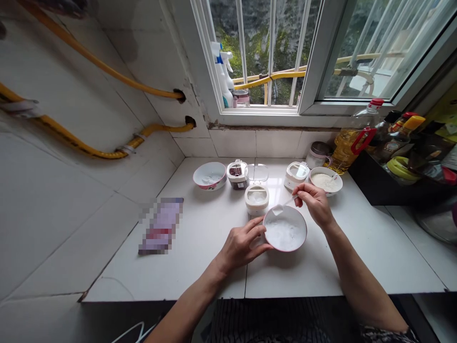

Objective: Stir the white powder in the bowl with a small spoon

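Note:
A white bowl [285, 229] with a pink rim holds white powder and stands near the counter's front. My left hand [244, 240] grips its left side, thumb low and fingers at the rim. My right hand [314, 202] pinches the handle of a small white spoon [278, 209], whose head is over the bowl's upper left edge. Just behind the bowl is an open square container [257, 200] with white contents, its clear lid raised. Another white container [296, 174] stands behind my right hand, beside a bowl of pale grains or powder [325, 181].
At the back left are a floral bowl [210, 176] and a container with dark red contents [237, 174]. A blurred purple packet [162, 226] lies left. Back right hold a lidded jar [319, 155], an oil bottle [348, 145] and a black box [374, 178] of bottles.

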The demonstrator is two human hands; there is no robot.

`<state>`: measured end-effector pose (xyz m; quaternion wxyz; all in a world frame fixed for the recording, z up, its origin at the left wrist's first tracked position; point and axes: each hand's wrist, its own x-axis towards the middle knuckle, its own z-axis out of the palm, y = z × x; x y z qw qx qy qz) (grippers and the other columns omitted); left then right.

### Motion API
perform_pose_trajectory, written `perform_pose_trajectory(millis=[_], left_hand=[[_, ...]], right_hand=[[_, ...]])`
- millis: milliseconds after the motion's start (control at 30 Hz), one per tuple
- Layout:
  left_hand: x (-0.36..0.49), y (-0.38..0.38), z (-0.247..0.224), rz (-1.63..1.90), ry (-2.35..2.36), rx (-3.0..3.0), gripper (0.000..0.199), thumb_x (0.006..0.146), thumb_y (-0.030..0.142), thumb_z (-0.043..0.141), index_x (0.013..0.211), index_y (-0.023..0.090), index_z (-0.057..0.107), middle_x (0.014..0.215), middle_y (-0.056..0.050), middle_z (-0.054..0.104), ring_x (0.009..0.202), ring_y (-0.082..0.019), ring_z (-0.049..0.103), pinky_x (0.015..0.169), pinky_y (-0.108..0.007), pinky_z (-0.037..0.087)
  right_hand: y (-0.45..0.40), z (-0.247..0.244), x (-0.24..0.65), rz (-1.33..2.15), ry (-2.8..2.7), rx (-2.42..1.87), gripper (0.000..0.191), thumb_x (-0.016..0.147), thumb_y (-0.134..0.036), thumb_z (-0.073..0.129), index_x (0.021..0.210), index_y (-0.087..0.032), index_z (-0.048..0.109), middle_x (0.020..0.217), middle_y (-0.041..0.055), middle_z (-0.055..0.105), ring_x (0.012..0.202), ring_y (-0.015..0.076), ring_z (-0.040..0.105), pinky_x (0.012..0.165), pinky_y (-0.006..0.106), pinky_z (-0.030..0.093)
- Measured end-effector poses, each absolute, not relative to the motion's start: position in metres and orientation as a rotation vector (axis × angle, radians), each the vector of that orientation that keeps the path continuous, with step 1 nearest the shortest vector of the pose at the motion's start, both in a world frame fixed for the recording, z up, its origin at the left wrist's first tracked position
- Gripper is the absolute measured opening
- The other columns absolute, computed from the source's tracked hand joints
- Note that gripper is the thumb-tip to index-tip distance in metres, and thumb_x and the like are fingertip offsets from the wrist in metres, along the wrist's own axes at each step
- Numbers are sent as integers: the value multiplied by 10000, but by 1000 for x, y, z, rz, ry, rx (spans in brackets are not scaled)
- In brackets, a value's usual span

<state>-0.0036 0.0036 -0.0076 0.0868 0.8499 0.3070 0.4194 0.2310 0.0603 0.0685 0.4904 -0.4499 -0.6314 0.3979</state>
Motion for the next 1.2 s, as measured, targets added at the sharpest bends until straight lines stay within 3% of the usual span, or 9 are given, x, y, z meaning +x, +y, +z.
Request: perform_pose_trajectory(millis=[333,600,1200], left_hand=[[-5,3,-7,1224,916,2528,286,932,436,647,1039,172,621,1208,-174,700,960,-229,751,707,-292,637],[-5,4,-8,1232,916,2537,288,939,445,636,1031,173,613,1191,-179,707,1006,-242,742,691,-293,635],[-2,3,-6,1219,970,2571,363,954,517,579,1040,167,624,1209,-162,706,827,-199,761,628,-291,630]], right_hand=[[46,74,228,796,-2261,-1083,235,775,-100,424,690,-195,621,575,-3,589,677,161,517,692,283,404],[54,69,236,1168,-1890,-1169,177,749,-171,454,683,-178,618,523,-31,536,506,110,464,519,239,362],[68,64,234,1445,-1457,-1210,130,631,-268,582,593,-164,650,427,-16,508,422,106,413,455,260,300]])
